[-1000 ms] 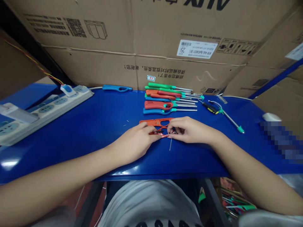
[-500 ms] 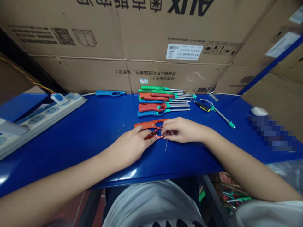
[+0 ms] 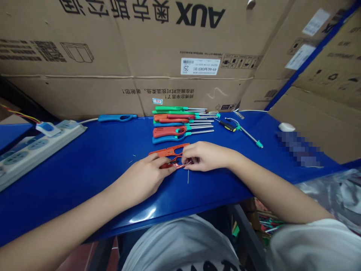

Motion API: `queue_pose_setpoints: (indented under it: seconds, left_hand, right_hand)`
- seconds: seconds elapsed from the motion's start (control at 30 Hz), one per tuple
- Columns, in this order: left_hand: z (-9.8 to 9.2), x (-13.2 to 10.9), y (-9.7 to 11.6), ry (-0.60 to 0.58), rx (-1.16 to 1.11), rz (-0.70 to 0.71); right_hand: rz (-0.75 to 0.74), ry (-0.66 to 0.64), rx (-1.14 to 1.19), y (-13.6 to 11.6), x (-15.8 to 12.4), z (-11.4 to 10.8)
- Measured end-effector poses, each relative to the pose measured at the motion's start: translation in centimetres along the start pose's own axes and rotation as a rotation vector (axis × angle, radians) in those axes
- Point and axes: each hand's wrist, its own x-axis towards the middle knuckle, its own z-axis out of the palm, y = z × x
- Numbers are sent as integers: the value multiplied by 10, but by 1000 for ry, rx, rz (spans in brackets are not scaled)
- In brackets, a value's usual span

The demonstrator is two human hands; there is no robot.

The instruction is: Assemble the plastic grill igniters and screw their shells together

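Observation:
Over the blue table, my left hand (image 3: 141, 176) has its fingers closed on one half of an orange lighter casing (image 3: 177, 165), which lies with its inside facing up. My right hand (image 3: 207, 155) is at the casing's right end, thumb and fingers pinched around a thin pale wire (image 3: 189, 163). The wire's end is hidden by the fingers. Just behind both hands lies the matching orange casing half (image 3: 169, 151), with a finger loop in it. A thin, clear strip (image 3: 188, 177) sticks out toward me from below my right fingers.
Behind my hands lies a stack of red, green and blue long-necked lighters (image 3: 169, 131). A screwdriver (image 3: 227, 126) and a metal lighter tube (image 3: 249, 136) are to their right. At left are a power strip (image 3: 34, 146) and a blue lighter casing (image 3: 117, 118). A large carton (image 3: 113, 90) stands behind.
My view has swung to the right, so everything appears further left. Both hands stay on the orange casing half, with only slight finger movement around the wire.

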Motion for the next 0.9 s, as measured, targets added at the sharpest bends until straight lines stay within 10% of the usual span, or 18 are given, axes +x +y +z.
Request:
queue_pose_setpoints:
  seconds: [0.9]
  left_hand:
    - [-5, 1, -1, -12, -57, 20]
  right_hand:
    - [38, -21, 17, -3, -2, 3]
